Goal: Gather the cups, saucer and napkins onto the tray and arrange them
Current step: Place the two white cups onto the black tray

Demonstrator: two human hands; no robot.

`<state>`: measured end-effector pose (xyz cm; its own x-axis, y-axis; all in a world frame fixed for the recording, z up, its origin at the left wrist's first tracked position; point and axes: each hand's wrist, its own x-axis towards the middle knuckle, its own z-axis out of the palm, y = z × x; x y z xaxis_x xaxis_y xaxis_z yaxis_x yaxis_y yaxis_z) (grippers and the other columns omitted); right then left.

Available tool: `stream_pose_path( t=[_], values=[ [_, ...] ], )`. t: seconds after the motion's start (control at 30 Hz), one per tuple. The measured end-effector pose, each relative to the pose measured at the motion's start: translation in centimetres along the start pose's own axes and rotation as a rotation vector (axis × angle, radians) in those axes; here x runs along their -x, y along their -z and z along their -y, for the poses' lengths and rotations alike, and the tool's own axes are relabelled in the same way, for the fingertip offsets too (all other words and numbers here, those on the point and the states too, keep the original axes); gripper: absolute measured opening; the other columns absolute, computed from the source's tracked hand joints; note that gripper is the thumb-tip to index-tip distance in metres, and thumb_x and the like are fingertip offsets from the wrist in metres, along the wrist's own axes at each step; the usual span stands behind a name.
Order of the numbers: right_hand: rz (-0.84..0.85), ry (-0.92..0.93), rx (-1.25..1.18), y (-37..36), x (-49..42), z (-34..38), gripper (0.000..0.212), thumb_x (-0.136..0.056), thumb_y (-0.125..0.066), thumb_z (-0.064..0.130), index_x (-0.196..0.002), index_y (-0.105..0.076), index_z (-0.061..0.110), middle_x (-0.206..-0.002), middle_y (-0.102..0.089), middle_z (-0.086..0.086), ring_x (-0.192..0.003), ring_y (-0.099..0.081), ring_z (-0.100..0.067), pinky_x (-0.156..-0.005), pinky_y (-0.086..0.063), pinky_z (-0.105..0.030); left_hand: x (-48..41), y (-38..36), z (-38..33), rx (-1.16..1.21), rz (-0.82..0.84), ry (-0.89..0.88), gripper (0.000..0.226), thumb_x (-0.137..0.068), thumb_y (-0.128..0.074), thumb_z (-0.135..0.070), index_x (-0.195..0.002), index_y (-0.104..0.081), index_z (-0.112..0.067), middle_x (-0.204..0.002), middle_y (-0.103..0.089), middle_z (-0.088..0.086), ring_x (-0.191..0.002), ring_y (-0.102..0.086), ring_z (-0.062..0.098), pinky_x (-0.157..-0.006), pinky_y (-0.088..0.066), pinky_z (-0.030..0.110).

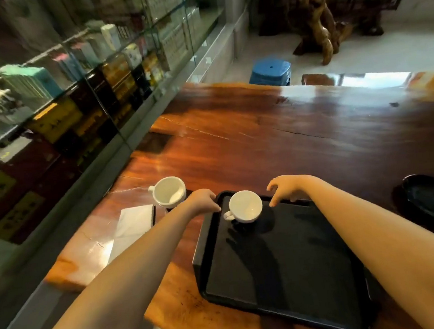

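Note:
A black tray (pixel 285 268) lies on the wooden table in front of me. One white cup (pixel 245 206) stands upright in the tray's far left corner, handle toward the left. A second white cup (pixel 169 190) stands on the table just left of the tray. White napkins (pixel 134 221) lie on the table below that cup. A black saucer (pixel 432 196) rests on the table at the right. My left hand (pixel 203 201) hovers at the tray's far left corner, fingers curled and holding nothing. My right hand (pixel 285 188) hangs over the tray's far edge, right of the cup, fingers spread.
A glass display case (pixel 72 85) full of boxes runs along the table's left side. A blue plastic stool (pixel 270 71) stands beyond the table's far end, with a carved wooden stand (pixel 314 24) behind it. The table's near edge (pixel 167 323) is irregular.

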<state>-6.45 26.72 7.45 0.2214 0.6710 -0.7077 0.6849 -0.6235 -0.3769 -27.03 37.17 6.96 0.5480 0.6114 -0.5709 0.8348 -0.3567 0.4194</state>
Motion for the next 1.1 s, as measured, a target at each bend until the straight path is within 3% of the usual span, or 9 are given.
stream_pose_path(
  t=[0.07, 0.13, 0.17, 0.3, 0.53, 0.7, 0.9, 1.0, 1.1],
  values=[
    [-0.005, 0.054, 0.104, 0.9, 0.5, 1.5, 0.056, -0.088, -0.064, 0.017, -0.136, -0.043, -0.003, -0.147, -0.039, -0.015, -0.133, -0.039, -0.033, -0.11, -0.035, -0.044, 1.4, 1.0, 0.8, -0.039, -0.041, 0.008, 0.031, -0.084, -0.06, -0.019, -0.06, -0.04, -0.015, -0.064, -0.039, 0.003, -0.068, -0.038, 0.023, -0.054, -0.032, 0.028],
    [0.008, 0.108, 0.175, 1.5, 0.8, 3.4, 0.055, -0.088, -0.063, 0.019, -0.135, -0.044, -0.003, -0.145, -0.042, -0.013, -0.132, -0.042, -0.032, -0.109, -0.037, -0.042, 3.2, 2.1, 1.6, -0.04, -0.06, 0.037, 0.015, -0.086, -0.058, -0.019, -0.073, -0.052, -0.014, -0.072, -0.046, 0.008, -0.071, -0.044, 0.023, -0.049, -0.035, 0.024],
    [0.02, 0.129, 0.195, 1.6, 0.7, 4.4, 0.056, -0.089, -0.063, 0.019, -0.137, -0.042, -0.001, -0.146, -0.042, -0.012, -0.131, -0.043, -0.031, -0.108, -0.039, -0.041, 4.0, 2.5, 2.1, -0.037, -0.051, 0.047, 0.005, -0.088, -0.056, -0.019, -0.087, -0.057, -0.015, -0.084, -0.05, 0.01, -0.078, -0.048, 0.024, -0.053, -0.041, 0.022],
    [0.085, 0.185, 0.245, 1.0, -0.4, 8.7, 0.062, -0.088, -0.063, 0.017, -0.141, -0.036, 0.001, -0.147, -0.04, -0.014, -0.13, -0.044, -0.035, -0.105, -0.043, -0.046, 5.7, 3.9, 5.7, 0.048, -0.068, 0.143, 0.04, -0.09, -0.057, -0.022, -0.128, -0.057, -0.008, -0.123, -0.056, 0.014, -0.102, -0.053, 0.027, -0.083, -0.051, 0.035],
    [0.115, 0.263, 0.314, -1.1, -4.4, 15.6, 0.065, -0.085, -0.067, 0.019, -0.142, -0.036, 0.008, -0.147, -0.04, -0.009, -0.133, -0.041, -0.027, -0.106, -0.037, -0.037, 5.6, 6.5, 11.6, 0.084, -0.077, 0.233, 0.041, -0.088, -0.06, -0.022, -0.127, -0.057, -0.011, -0.132, -0.056, 0.01, -0.116, -0.056, 0.028, -0.089, -0.053, 0.038],
    [0.146, 0.204, 0.301, -2.8, -9.6, 18.2, 0.058, -0.083, -0.067, 0.014, -0.134, -0.043, 0.0, -0.14, -0.046, -0.018, -0.127, -0.046, -0.034, -0.107, -0.039, -0.047, 1.3, 8.6, 16.5, 0.081, 0.004, 0.257, 0.048, -0.09, -0.058, -0.023, -0.136, -0.049, -0.011, -0.131, -0.056, 0.01, -0.117, -0.057, 0.026, -0.094, -0.053, 0.039],
    [0.12, 0.088, 0.126, -4.6, -15.3, 18.7, 0.085, -0.08, -0.072, 0.016, -0.147, -0.021, 0.014, -0.153, -0.028, -0.009, -0.135, -0.036, -0.031, -0.108, -0.038, -0.044, -5.0, 11.2, 21.1, 0.118, 0.136, 0.228, 0.018, -0.09, -0.055, -0.015, -0.106, -0.058, -0.006, -0.07, -0.051, 0.011, -0.085, -0.055, 0.027, -0.1, -0.048, 0.047],
    [0.116, 0.075, -0.003, -5.5, -16.7, 18.5, 0.095, -0.078, -0.075, 0.015, -0.15, -0.012, 0.014, -0.157, -0.019, -0.009, -0.141, -0.027, -0.029, -0.113, -0.03, -0.043, -7.7, 11.9, 22.2, 0.081, 0.206, 0.167, 0.039, -0.087, -0.056, -0.013, -0.124, -0.056, 0.0, -0.112, -0.059, 0.03, -0.109, -0.057, 0.046, -0.093, -0.051, 0.048],
    [0.091, 0.084, -0.104, -6.5, -17.5, 18.0, 0.097, -0.076, -0.077, 0.016, -0.149, -0.014, 0.013, -0.156, -0.018, -0.009, -0.141, -0.024, -0.029, -0.115, -0.027, -0.045, -10.0, 12.0, 22.5, 0.036, 0.215, 0.096, 0.03, -0.084, -0.058, -0.012, -0.112, -0.056, -0.003, -0.104, -0.058, 0.015, -0.088, -0.061, 0.03, -0.07, -0.049, 0.033]
  ],
)
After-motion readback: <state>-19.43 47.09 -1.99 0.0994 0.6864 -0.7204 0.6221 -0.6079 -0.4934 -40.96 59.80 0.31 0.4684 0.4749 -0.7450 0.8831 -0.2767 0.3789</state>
